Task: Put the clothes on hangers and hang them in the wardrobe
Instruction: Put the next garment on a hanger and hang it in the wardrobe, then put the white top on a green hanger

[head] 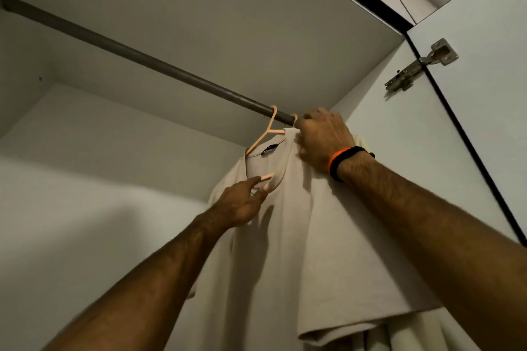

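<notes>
no text, brand, number or sign can be read here. the only candidate is a small dark neck label (269, 149) sewn inside the collar of the beige t-shirt (288, 222); it sits just below the peach plastic hanger (266, 134), but it is too small and dim to show any letters. the black and orange wristband (343, 161) carries no legible marking, and the metal door hinge (422, 65) shows no stamp that can be made out.

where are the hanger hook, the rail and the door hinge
hanger hook (273, 114), head view, on the curve over the rail
rail (142, 56), head view, on its bare middle stretch
door hinge (422, 64), head view, on its metal arm
</notes>
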